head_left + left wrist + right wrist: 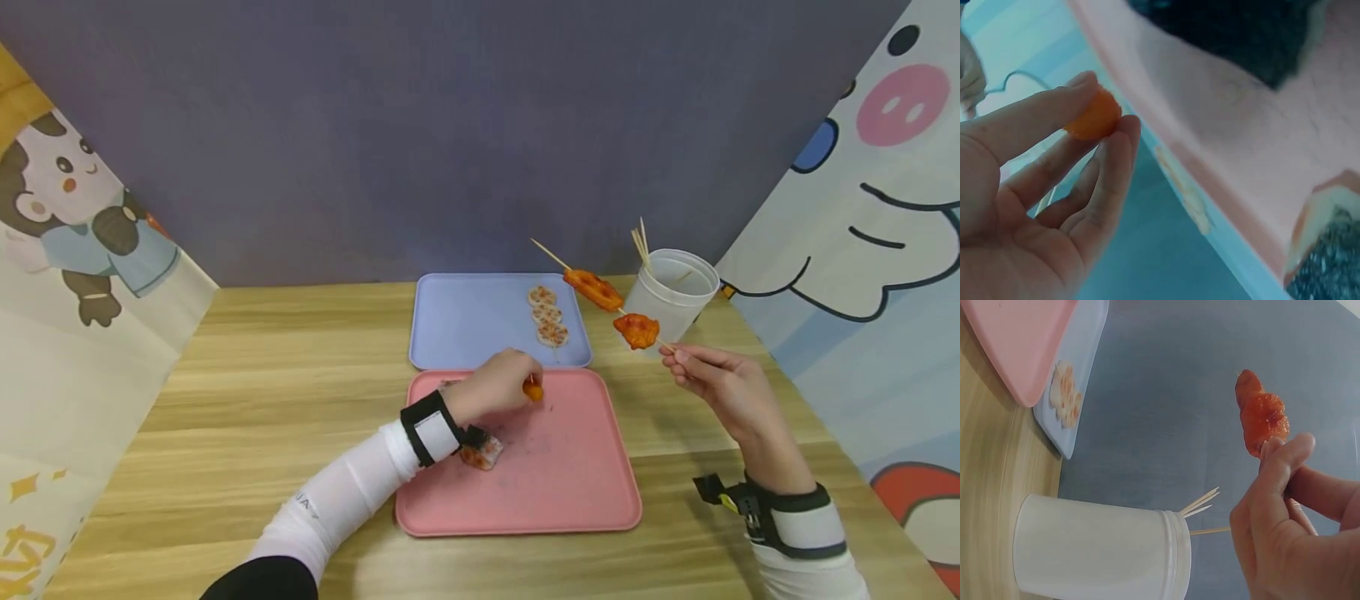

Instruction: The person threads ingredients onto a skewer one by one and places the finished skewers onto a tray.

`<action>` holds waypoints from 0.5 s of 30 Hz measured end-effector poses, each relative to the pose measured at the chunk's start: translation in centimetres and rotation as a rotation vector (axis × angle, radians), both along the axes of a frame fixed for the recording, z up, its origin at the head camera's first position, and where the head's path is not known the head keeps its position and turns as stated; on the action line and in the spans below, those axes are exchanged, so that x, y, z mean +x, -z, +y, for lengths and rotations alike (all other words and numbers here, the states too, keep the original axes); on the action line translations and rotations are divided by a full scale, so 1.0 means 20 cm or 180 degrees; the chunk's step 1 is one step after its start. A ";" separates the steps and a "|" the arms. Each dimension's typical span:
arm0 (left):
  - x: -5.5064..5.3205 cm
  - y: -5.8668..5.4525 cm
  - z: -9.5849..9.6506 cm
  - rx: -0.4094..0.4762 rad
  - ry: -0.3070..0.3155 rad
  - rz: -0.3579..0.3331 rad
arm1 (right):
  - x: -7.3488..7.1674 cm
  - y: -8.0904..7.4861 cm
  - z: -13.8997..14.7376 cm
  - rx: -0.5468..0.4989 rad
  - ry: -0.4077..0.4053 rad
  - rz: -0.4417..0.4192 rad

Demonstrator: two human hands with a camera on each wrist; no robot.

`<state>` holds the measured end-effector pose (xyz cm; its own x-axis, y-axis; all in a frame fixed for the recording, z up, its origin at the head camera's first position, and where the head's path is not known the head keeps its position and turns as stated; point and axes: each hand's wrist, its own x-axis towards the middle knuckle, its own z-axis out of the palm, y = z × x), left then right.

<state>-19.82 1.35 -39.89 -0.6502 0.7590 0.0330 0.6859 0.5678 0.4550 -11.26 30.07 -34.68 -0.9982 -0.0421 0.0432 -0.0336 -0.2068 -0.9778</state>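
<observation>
My left hand (495,387) is over the upper part of the pink tray (562,475), pinching a small orange food piece (1096,115) between thumb and fingers. Off to the right, raised above the table, my right hand (723,387) pinches the lower end of a wooden skewer (549,253). Threaded on that skewer are a long reddish-orange piece (593,289) and a glossy orange chunk (639,331). A pale, reddish-topped food piece (483,454) lies on the pink tray below my left wrist. Dark-skinned pieces (1329,262) show on this tray in the left wrist view.
Behind the pink tray, a light blue tray (472,321) bears a row of round, holed slices (552,334), like lotus root. A white cup (1097,547) at the back right holds several bare sticks (1200,501). A grey panel (450,142) closes off the back.
</observation>
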 end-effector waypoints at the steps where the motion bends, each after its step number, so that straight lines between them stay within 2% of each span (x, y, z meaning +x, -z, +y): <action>1: 0.00 -0.01 -0.01 0.0071 -0.0052 -0.0013 | 0.00 0.00 0.00 -0.0020 -0.0007 0.0003; 4: 0.00 -0.05 -0.05 0.0364 -0.0208 -0.0095 | -0.01 0.00 -0.01 -0.0063 -0.0028 0.0017; 11: -0.02 -0.11 -0.17 0.1187 -0.0614 -0.0445 | -0.02 -0.02 -0.04 0.0054 -0.0060 -0.0003; 15: -0.04 -0.16 -0.24 0.1571 -0.0723 -0.0444 | -0.03 -0.03 -0.07 0.0136 -0.0097 -0.0012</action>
